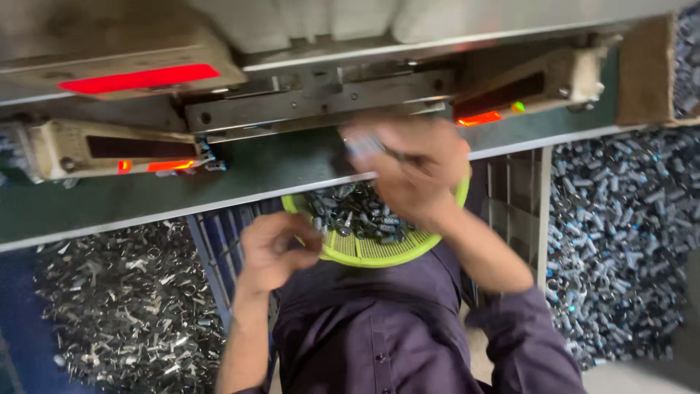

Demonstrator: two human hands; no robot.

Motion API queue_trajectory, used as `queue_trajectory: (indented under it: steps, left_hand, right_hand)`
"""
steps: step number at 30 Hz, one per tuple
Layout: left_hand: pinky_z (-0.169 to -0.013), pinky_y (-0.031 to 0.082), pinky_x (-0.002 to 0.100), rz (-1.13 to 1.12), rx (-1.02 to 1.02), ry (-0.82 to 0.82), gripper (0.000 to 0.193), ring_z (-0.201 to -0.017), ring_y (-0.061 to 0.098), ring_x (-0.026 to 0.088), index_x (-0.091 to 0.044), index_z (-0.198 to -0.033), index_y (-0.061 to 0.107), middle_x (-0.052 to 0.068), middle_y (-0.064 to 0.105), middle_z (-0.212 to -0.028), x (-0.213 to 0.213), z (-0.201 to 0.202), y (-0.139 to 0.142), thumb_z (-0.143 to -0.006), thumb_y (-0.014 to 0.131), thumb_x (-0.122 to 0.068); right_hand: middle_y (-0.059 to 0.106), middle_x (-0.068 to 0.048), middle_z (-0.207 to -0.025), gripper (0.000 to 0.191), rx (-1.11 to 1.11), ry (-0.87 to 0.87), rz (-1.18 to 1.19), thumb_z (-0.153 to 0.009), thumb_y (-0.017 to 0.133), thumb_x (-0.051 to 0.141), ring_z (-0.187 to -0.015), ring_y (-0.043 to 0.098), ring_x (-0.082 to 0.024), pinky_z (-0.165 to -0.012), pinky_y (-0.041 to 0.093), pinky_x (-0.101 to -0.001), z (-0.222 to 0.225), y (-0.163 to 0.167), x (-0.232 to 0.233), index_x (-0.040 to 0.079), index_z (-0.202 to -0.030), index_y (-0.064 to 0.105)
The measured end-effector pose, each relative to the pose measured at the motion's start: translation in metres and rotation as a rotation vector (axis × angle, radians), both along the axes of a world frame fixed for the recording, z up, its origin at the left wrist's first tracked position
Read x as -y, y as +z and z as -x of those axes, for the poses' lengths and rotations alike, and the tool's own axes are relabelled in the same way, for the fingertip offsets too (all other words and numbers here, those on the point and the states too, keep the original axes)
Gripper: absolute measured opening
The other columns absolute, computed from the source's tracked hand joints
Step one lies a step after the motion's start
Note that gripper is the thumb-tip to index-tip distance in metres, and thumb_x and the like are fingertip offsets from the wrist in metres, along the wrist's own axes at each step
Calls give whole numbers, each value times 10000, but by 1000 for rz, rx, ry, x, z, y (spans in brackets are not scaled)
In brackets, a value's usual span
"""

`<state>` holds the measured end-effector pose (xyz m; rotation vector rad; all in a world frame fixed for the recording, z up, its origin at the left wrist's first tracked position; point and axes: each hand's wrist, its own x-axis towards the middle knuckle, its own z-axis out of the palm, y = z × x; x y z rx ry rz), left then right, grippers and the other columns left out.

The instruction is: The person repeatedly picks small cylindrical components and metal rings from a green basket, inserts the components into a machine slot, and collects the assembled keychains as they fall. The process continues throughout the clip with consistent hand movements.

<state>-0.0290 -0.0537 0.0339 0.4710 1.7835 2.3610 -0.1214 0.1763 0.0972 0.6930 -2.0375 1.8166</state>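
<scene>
Nearest the camera is the person's dark purple shirt (394, 335), both sleeves pushed up the forearms. Above it, the left hand (275, 252) is curled into a loose fist at the 9 o'clock rim of a yellow-green mesh basket (364, 252); whether it grips anything I cannot tell. The basket holds a heap of small dark metal parts (357, 215). The right hand (419, 171) hovers over the basket's 1 o'clock edge, blurred, its fingers pinched on a small metal piece (362, 146) that sticks out toward 10 o'clock, above the heap. At 8 o'clock lies a pile of shiny metal scraps (131, 306); at 3 o'clock, a large bin of bluish-grey parts (620, 233). Farthest, across the green bench edge (248, 171), stands a machine (313, 95) with glowing red lights (138, 79).
</scene>
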Motion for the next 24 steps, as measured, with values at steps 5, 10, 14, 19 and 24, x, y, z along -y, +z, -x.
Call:
queue_trajectory:
  steps: [5, 10, 14, 19, 24]
  left_hand:
    - [-694, 545, 369, 916, -258, 87, 190, -793, 697, 257, -67, -966, 720, 87, 698, -842, -51, 0, -14, -831, 770, -191]
    - [-755, 535, 411, 1113, -266, 109, 250, -851, 658, 313, -80, -1015, 734, 99, 657, -862, -55, -10, -30, -786, 763, -176]
    - [-696, 535, 427, 1241, -230, -21, 274, -811, 671, 326, -77, -930, 742, 131, 660, -816, -55, -12, -58, -733, 787, -263]
    - [-638, 547, 429, 1674, -234, -318, 175, -792, 701, 289, -89, -834, 750, 121, 685, -801, -83, -18, -91, -857, 731, -261]
    - [-711, 545, 430, 1493, -431, -411, 58, -875, 672, 303, -102, -757, 756, 124, 674, -861, -71, -23, -80, -734, 704, -112]
  right_hand:
    - [743, -49, -1017, 364, -420, -206, -514, -790, 675, -100, -966, 708, -278, -863, 571, -426, 64, 7, 24, 53, -1119, 651]
    - [758, -22, -1005, 389, -307, -98, -515, -808, 673, -101, -963, 729, -240, -851, 564, -399, 66, -9, 19, 72, -1155, 654]
    - [772, -7, -1030, 396, -249, -24, -532, -827, 671, -96, -1004, 745, -241, -890, 540, -410, 66, 13, 12, 62, -1190, 674]
    - [753, -114, -1077, 332, -408, -168, -590, -702, 696, -47, -1051, 674, -389, -947, 531, -455, 8, 14, -4, 42, -1022, 708]
    - [739, -88, -1026, 266, -125, -168, -481, -756, 707, -153, -1025, 696, -323, -864, 572, -403, -57, -26, -33, 17, -957, 670]
